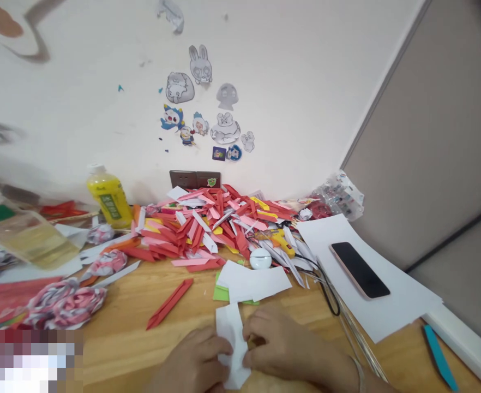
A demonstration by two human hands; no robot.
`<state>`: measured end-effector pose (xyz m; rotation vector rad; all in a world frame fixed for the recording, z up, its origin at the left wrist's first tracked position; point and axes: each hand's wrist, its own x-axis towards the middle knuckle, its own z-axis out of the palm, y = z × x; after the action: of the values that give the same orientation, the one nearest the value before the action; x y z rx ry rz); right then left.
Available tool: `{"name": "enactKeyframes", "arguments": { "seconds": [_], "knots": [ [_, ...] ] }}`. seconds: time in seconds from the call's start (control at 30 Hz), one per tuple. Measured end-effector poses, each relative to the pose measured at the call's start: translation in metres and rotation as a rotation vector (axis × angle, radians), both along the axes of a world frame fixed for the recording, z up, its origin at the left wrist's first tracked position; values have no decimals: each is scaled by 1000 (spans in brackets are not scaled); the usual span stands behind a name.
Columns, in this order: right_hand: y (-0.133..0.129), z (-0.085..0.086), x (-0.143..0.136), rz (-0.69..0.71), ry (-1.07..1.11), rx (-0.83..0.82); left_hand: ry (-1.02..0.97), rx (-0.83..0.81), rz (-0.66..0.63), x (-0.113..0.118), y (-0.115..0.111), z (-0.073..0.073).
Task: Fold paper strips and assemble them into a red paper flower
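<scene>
A narrow white paper strip (233, 344) with creases lies upright in the view near the table's front edge. My left hand (202, 357) holds its left edge, fingers bent onto the paper. My right hand (269, 341) grips the right edge between thumb and curled fingers. Just beyond are more white paper pieces (257, 281) over a green sheet (221, 289). To the left lies a folded red strip (169, 304). A large heap of folded red, pink, white and yellow strips (208, 226) stands behind.
A yellow bottle (109, 196) and a larger tilted bottle (31, 232) stand at left, near pink-white paper braids (66, 303). A white case (260, 258) and yellow glue gun (283, 242) are behind. At right are a phone (359, 270) on white paper and a teal cutter (440, 357).
</scene>
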<state>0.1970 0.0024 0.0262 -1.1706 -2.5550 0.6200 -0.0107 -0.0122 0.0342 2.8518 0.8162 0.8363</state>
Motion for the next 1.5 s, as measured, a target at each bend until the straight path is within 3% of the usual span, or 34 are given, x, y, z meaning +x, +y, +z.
{"name": "enactKeyframes", "arguments": {
  "seconds": [0.1,0.23,0.4,0.57,0.7,0.77,0.83,1.2,1.5],
  "knots": [
    [0,1,0,45,-17,-26,2,-110,-79,-4,3,2],
    [2,-8,3,108,-1,86,43,-201,-114,-7,5,-1],
    [7,-16,9,320,160,219,119,-314,-131,-10,7,0],
    [6,-14,6,178,260,30,43,-531,-180,-10,12,-7],
    [3,-12,0,71,255,-90,-48,-648,-11,-4,12,-19],
    [2,-12,-2,51,257,-107,-47,-656,94,-1,10,-23],
    [1,-13,-3,35,257,-113,-40,-662,118,1,9,-23],
    [-2,-11,-4,49,224,-151,-74,-794,-105,-10,14,-21],
    [-3,-9,-9,-12,171,-149,-105,-797,128,3,7,-23]
  ]
}}
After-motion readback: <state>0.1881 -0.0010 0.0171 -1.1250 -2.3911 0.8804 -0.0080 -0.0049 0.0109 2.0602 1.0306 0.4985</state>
